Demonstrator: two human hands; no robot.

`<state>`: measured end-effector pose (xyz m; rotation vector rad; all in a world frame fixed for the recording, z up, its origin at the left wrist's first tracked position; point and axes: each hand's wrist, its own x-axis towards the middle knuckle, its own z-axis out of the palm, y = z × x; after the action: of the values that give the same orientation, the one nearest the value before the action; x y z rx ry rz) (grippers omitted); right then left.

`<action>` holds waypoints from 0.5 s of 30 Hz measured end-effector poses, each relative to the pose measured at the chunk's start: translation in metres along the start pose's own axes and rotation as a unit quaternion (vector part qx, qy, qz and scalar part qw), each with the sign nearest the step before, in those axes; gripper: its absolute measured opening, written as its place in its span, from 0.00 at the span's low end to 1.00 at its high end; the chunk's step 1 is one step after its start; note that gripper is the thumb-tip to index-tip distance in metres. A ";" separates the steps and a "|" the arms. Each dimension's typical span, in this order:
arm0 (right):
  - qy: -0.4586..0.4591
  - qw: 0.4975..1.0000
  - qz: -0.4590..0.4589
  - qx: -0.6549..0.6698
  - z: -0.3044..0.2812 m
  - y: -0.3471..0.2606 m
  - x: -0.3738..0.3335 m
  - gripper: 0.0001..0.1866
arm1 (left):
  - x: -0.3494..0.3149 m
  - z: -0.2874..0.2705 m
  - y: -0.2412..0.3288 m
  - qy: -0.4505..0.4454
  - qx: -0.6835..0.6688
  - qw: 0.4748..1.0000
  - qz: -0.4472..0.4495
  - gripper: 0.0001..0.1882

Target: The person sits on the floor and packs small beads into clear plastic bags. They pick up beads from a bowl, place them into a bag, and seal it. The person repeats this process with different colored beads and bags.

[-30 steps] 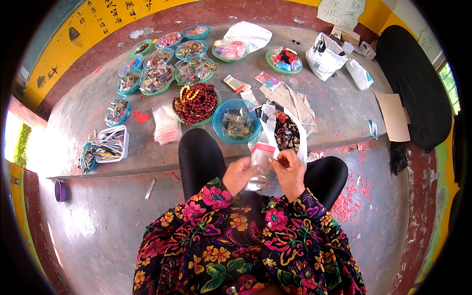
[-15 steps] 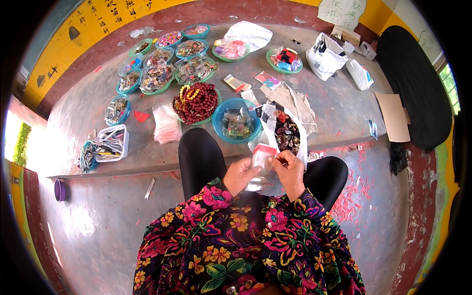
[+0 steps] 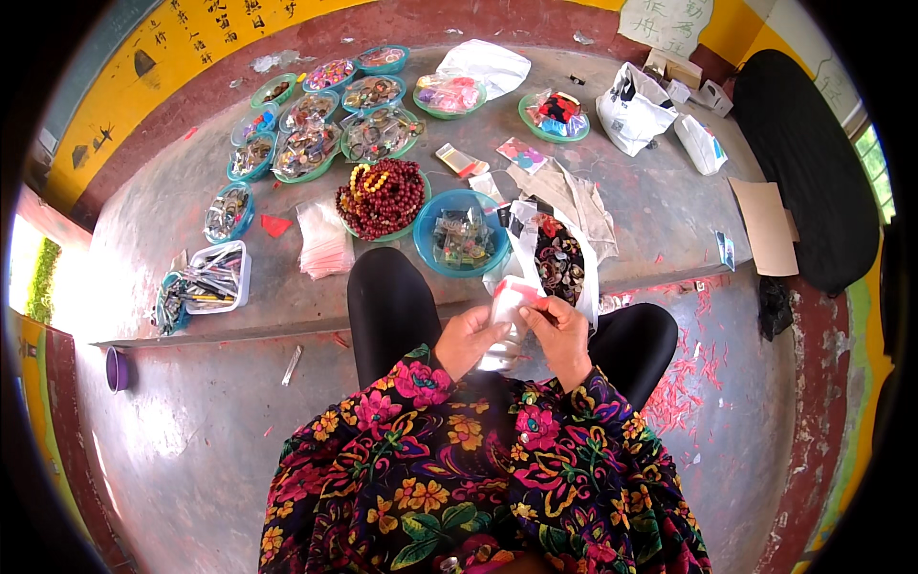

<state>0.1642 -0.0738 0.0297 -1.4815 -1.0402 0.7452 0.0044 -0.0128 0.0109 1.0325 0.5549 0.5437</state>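
Observation:
Above my lap, both hands are on a small clear plastic bag with a reddish-pink strip along its top. My left hand grips its left side, thumb across the front. My right hand pinches the upper right edge. Whether anything lies inside the bag cannot be made out. Just beyond my hands stands a blue bowl with small filled plastic packets. Beside it, an open white bag holds dark and reddish small trinkets.
Dark red and yellow bead strings fill a bowl left of the blue one. A stack of clear bags lies nearby, with a white tub of pens. Several trinket bowls stand farther back. Red scraps litter the floor at right.
My right fingers have shifted slightly left along the bag's top, and its upper end now looks a little more bent. All else stays in place.

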 end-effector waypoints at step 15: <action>0.002 0.999 0.051 0.018 -0.001 0.003 -0.001 0.05 | 0.003 -0.003 -0.003 -0.066 -0.020 0.998 0.005 0.19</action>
<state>0.1651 -0.0749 0.0267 -1.5130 -0.9497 0.8283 0.0050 -0.0107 0.0068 1.0258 0.4202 0.4893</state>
